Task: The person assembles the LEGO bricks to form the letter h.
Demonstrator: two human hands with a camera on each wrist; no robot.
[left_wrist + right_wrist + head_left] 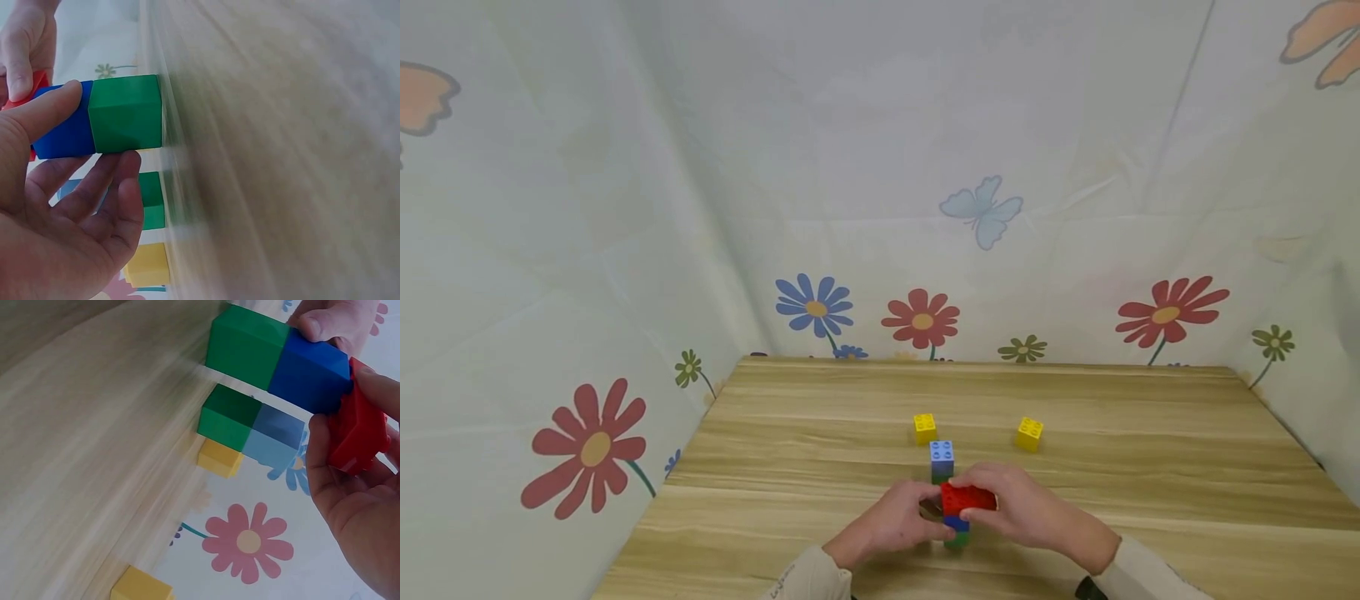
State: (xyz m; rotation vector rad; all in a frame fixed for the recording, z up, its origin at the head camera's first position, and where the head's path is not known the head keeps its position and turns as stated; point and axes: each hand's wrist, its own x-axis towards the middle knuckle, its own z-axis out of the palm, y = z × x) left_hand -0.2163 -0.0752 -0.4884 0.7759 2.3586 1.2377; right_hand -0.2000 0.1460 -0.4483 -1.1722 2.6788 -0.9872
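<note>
My right hand (1026, 510) grips a red toy building brick (962, 500), with the thumb on one side and the fingers on the other. The red brick lies across the top of a blue brick (310, 370) and sticks out to the right. Whether the two are fully joined I cannot tell. Under the blue brick is a green brick (128, 115), standing on the table. My left hand (898, 518) pinches the blue brick, its thumb on the near side and fingers curled round the opposite side, close to the green one.
Just behind stands a second stack, a light blue brick (942, 454) on a green brick (228, 419). Farther back are two small yellow bricks, one at left (925, 430) and one at right (1029, 435). A flowered cloth (865, 167) hangs behind the wooden table (775, 467).
</note>
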